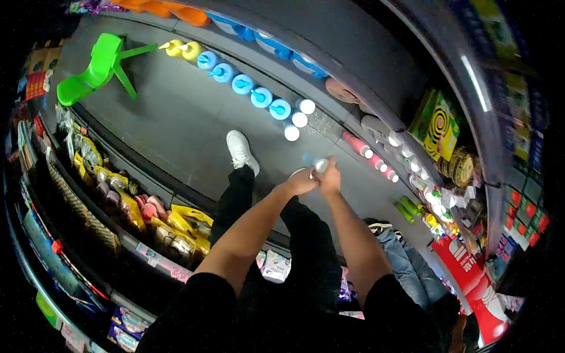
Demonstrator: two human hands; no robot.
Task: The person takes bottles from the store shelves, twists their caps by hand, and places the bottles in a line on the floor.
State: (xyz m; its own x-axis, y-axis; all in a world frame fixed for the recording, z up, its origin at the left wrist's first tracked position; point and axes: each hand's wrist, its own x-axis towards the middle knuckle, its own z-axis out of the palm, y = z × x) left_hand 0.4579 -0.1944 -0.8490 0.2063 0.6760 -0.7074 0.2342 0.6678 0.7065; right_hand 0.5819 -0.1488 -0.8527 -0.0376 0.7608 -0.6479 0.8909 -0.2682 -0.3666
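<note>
My two hands meet in front of me above the grey floor. Between them is a small bottle with a whitish cap (321, 166); its body is blurred. My right hand (331, 177) is wrapped round it near the cap. My left hand (302, 182) is closed against its left side. Beyond them on the floor stand three white-capped bottles (299, 120), beside a row of several blue pump bottles (243, 84) and two yellow ones (190, 51). To the right lie pink bottles with white caps (358, 145).
A green plastic chair (101, 69) stands at the upper left. Stocked shelves run along both sides. Green bottles (407, 208) are on the floor at the right, near a person's jeans-clad leg (400, 259). My white shoe (240, 150) is on the floor.
</note>
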